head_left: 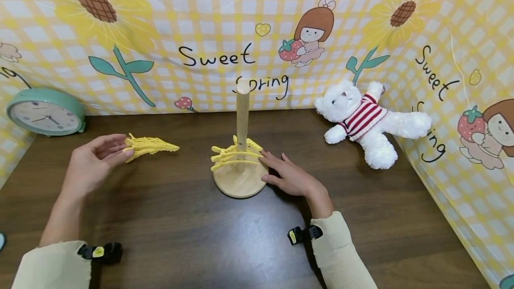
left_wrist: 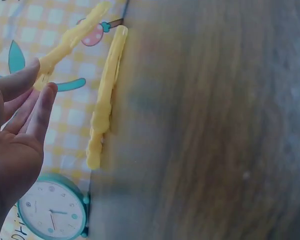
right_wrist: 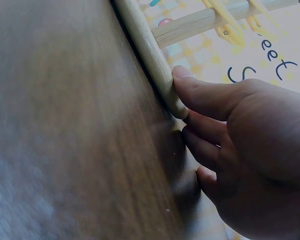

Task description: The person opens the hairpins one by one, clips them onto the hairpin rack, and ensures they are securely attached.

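My left hand (head_left: 94, 159) pinches one end of a slim, knobbly yellow piece (left_wrist: 70, 42) between thumb and fingers, tilted up in the left wrist view. A similar yellow piece (left_wrist: 106, 95) lies flat on the table below it; the two overlap in the head view. At the middle, a wooden stand (head_left: 241, 186) has an upright post on a round base. Several yellow openwork pieces (head_left: 234, 157) sit around its post, close over the base. My right hand (head_left: 293, 175) holds the base's right rim, thumb on the edge and fingers beside it.
A green alarm clock (head_left: 46, 113) stands at the back left. A white teddy bear (head_left: 361, 119) in a striped shirt lies at the back right. Printed yellow checked cloth (head_left: 201, 21) backs the dark wooden table (head_left: 209, 244). A blue-edged object peeks in at the far left.
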Action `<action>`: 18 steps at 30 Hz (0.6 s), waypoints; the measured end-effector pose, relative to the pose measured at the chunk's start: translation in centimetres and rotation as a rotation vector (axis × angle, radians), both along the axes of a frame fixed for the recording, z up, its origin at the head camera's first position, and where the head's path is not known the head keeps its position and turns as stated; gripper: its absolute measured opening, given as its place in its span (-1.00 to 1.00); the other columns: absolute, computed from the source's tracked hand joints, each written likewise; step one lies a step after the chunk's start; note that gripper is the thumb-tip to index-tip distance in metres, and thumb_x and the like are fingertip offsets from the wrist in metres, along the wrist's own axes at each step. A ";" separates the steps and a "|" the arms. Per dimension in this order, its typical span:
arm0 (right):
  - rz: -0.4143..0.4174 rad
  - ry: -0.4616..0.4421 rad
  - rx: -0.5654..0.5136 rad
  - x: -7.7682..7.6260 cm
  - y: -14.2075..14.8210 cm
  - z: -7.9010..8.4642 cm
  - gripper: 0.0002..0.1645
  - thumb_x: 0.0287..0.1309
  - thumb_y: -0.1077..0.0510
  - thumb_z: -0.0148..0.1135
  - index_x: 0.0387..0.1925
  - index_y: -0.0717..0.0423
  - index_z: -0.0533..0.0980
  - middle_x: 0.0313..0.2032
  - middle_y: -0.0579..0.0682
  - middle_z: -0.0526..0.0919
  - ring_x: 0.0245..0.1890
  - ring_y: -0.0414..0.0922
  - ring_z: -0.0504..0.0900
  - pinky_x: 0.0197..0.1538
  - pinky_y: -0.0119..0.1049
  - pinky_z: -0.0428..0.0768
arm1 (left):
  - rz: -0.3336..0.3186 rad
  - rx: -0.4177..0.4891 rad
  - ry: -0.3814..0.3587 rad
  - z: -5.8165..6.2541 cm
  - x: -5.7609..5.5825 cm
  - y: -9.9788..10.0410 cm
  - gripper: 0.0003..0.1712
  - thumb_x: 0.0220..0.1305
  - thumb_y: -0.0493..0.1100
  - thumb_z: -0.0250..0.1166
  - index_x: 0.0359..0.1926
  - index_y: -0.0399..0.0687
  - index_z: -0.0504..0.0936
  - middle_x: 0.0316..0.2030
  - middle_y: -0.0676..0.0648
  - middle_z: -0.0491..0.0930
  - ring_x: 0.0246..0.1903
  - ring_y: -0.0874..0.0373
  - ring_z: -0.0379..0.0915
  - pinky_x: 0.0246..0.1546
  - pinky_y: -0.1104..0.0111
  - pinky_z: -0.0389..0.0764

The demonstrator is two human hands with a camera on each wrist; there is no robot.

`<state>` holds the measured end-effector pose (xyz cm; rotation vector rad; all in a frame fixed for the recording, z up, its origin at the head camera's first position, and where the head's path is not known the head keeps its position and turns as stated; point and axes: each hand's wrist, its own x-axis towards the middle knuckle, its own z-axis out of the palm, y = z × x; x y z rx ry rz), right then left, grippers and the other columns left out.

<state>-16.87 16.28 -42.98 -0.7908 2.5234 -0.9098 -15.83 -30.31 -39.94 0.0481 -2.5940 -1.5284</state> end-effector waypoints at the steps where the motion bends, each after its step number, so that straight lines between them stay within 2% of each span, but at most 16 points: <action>1: 0.000 0.000 0.000 0.0 0.0 0.0 -0.25 0.50 0.01 0.11 0.57 0.04 0.12 0.58 -0.01 -0.01 0.56 -0.10 -0.07 0.55 -0.05 -0.28 | -0.002 0.008 0.003 0.1 0.0 0.2 -0.41 0.29 -0.15 0.45 0.29 -0.24 0.55 -0.18 0.39 0.62 -0.18 0.60 0.54 -0.27 0.70 0.55; 7: -0.004 -0.003 0.001 0.0 0.0 -0.1 -0.26 0.51 0.00 0.11 0.57 0.03 0.12 0.58 -0.03 -0.01 0.56 -0.12 -0.07 0.55 -0.07 -0.28 | -0.004 0.057 0.007 0.6 0.2 1.2 -0.38 0.26 -0.22 0.46 0.29 -0.33 0.52 -0.17 0.35 0.62 -0.16 0.56 0.57 -0.20 0.64 0.58; 13: -0.001 -0.003 0.001 0.1 0.0 0.1 -0.25 0.50 0.00 0.11 0.57 0.05 0.13 0.58 -0.01 -0.01 0.56 -0.07 -0.07 0.55 -0.01 -0.28 | 0.022 0.075 0.035 1.3 0.6 2.5 -0.52 0.21 -0.22 0.50 0.11 -0.15 0.52 -0.15 0.38 0.63 -0.16 0.52 0.59 -0.15 0.66 0.56; 18: 0.008 0.003 0.003 0.0 0.0 0.1 -0.25 0.50 0.00 0.12 0.57 0.07 0.13 0.58 0.00 -0.01 0.56 -0.05 -0.07 0.54 0.01 -0.28 | 0.017 0.040 0.058 1.5 0.7 3.3 -0.55 0.24 -0.21 0.49 0.08 -0.10 0.50 -0.14 0.45 0.61 -0.15 0.55 0.57 -0.15 0.68 0.54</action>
